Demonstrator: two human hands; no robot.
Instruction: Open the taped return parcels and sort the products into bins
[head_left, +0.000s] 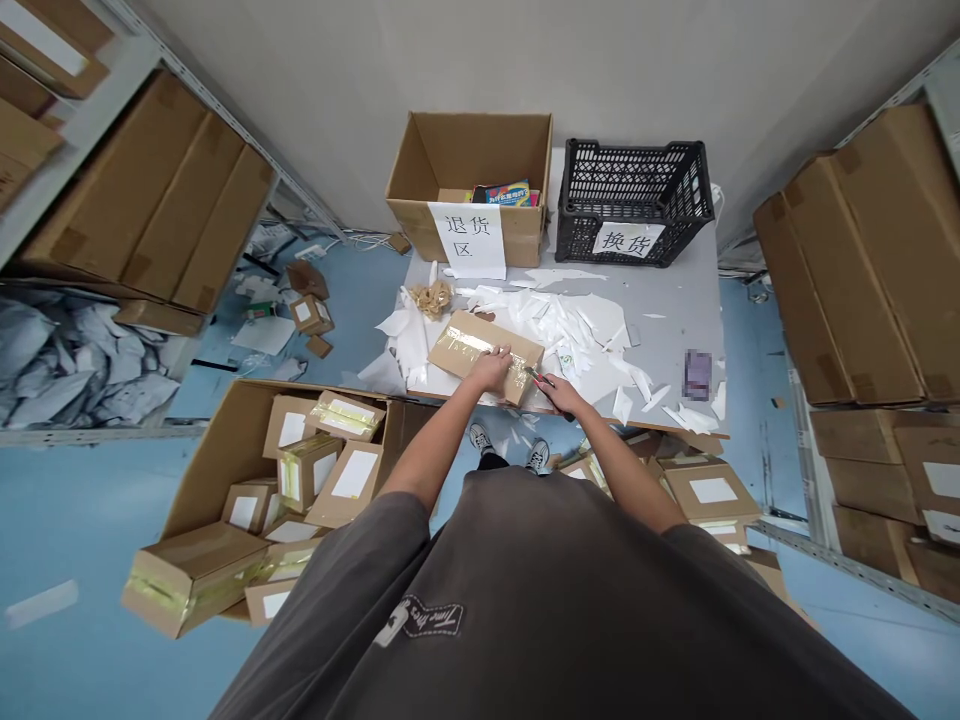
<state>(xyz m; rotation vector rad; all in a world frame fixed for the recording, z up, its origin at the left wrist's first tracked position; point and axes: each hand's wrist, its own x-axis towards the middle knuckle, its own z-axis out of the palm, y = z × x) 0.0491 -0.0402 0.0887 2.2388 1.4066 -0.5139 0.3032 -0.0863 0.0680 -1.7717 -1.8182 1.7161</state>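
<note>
A taped brown cardboard box (469, 335) lies at a slant near the table's front edge, with shiny clear tape along its top. My left hand (491, 368) rests on top of the box, its fingers lying over the tape. In my right hand (561, 394) is a slim tool with a red and black handle (538, 378). The tool's front end touches or hovers just over the box's right end; I cannot tell which. Torn white paper scraps (574, 320) are spread behind and to the right of the box.
On the table (667, 310) stand a labelled carton (420, 232) with colourful packages inside and a black plastic crate (637, 190). Crumpled brown paper (431, 298) lies left. A big carton of taped boxes (214, 440) stands on the floor. Shelves with cartons (847, 260) flank both sides.
</note>
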